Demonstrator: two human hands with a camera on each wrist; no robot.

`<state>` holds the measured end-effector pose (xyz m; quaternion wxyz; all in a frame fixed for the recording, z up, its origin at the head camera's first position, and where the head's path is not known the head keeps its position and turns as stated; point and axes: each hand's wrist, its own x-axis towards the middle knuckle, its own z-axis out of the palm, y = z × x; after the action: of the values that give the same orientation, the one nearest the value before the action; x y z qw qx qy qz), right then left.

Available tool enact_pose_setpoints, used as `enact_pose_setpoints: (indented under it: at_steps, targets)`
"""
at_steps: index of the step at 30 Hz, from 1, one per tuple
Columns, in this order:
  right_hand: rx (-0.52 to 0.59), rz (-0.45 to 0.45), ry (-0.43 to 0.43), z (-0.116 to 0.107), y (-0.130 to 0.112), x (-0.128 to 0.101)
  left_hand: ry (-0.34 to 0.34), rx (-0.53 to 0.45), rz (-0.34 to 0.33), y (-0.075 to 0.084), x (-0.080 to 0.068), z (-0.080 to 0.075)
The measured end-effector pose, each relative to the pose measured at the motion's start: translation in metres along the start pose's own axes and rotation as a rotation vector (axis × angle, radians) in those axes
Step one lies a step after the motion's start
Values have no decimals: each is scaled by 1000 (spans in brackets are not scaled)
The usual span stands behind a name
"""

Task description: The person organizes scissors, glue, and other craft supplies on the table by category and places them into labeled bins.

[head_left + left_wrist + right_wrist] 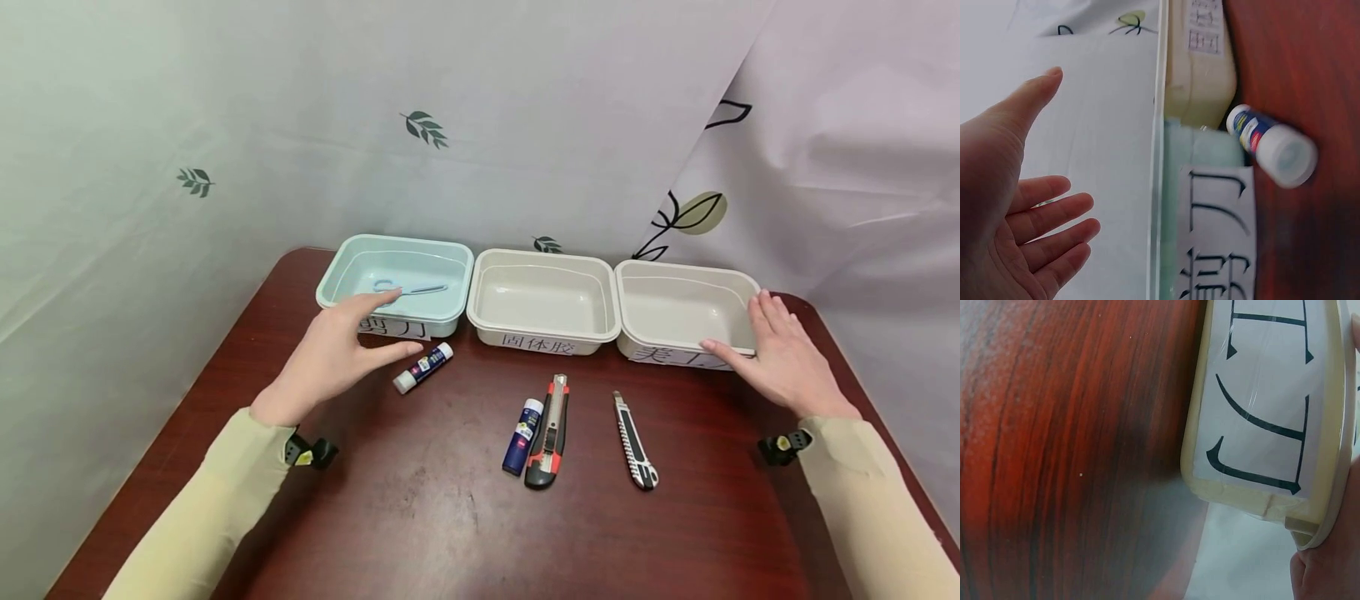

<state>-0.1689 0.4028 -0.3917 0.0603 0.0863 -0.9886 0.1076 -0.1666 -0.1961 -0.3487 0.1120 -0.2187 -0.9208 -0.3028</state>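
My left hand (330, 354) hovers by the front of a light blue bin (337, 250), thumb and fingers spread apart with nothing between them. Inside that bin lies a pair of scissors (423, 291), partly hidden behind the fingers. A glue stick (425, 367) rests on the table just beyond the thumb. At the other side, my right hand (795, 367) lies at the right front corner of a beige bin (686, 343), its thumb over the front rim and its fingers extended along the right side. In the right wrist view, most of this hand is hidden behind the bin (1194, 456).
Between the two bins stands another beige bin (543, 336); all three carry handwritten labels. Nearer on the dark red table (375, 517) lie a second glue stick (522, 437), a red and black utility knife (551, 433) and a white and black utility knife (635, 442). A patterned curtain (315, 125) hangs behind.
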Motion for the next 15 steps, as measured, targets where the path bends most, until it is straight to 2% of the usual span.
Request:
enact_pose_setpoints:
  at_steps: [8,15]
  targets:
    - [2,7,-18,0,0,1,-23,9,-11,1,-18,17]
    - [4,7,-16,0,0,1,-65,-24,-40,-3,-29,34]
